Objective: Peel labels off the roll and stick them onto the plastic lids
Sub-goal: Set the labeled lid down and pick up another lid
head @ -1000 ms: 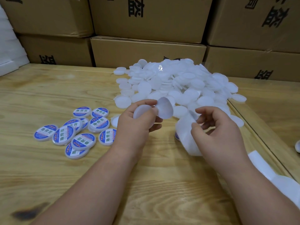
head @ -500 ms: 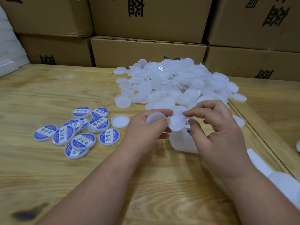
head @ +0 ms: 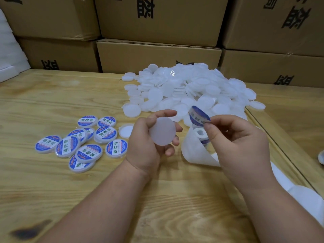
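Blue-and-white, thin and curling, the label hangs from the thumb and forefinger of the right hand, pinched at its lower edge, with the rest of it arching up and away from the fingertips. It looks nearly weightless and floppy, sticky on one face, so it probably folds onto itself or clings to skin if held anywhere but the very rim; an edge pinch like this one seems the sound hold.

Just to the left of that hand, the left hand grips a blank lid, thumb on its upper rim and fingers curled behind, the flat face turned up toward the label. The lid appears to be stiff, light, smooth plastic, likely a little slippery, best held by the rim so the face stays free.

Below and behind the right hand's fingers stands the label roll, its white backing strip looping under the right wrist and trailing off right.

Beyond both hands lies the heap of blank lids; left of the left hand sit the labelled lids on the wooden table.
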The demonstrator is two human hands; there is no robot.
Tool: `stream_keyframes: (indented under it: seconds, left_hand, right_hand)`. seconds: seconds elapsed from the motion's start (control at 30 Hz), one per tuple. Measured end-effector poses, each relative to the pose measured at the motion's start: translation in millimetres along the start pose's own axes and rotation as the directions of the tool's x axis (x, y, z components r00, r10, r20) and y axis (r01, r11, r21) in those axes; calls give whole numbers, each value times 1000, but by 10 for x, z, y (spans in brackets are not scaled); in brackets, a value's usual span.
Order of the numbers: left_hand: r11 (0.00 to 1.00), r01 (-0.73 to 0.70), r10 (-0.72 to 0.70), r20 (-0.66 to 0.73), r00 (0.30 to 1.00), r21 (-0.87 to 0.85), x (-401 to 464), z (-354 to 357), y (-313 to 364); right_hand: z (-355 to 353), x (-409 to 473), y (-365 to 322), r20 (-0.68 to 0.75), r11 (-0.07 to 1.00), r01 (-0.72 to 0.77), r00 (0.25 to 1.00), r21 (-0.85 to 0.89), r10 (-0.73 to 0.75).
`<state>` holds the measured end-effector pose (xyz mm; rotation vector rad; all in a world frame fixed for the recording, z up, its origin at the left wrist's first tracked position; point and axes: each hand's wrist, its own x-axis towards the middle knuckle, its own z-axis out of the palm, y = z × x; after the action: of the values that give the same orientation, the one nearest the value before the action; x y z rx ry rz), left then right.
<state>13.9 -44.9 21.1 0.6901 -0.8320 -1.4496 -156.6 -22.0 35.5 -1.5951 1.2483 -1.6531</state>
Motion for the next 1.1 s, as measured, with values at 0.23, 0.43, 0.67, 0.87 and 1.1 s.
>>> stream_keyframes:
  seconds: [0.23, 0.43, 0.67, 0.87, 1.1]
  left_hand:
    - [985, 78, -80, -7, 997, -152, 8, 70, 22]
    - [953, 187, -168, 97, 981, -238, -16, 97, 21]
    - [964, 181, -149, 167, 975, -196, -4, 94, -38]
    - [972, 172, -138, 199, 970, -161, 1, 83, -77]
    - [979, 161, -133, 202, 970, -129, -20, 99, -61]
  right_hand:
    - [23, 10, -57, 168, 914, -260, 962, 310, 216]
    - [82, -12, -36, 287, 894, -357, 916, 270, 279]
    - [108, -45, 15, 239, 947, -295, 936, 125, 259]
    - [114, -41, 45, 161, 955, -282, 951, 93, 265]
    - [110, -32, 73, 137, 962, -264, 958, 64, 254]
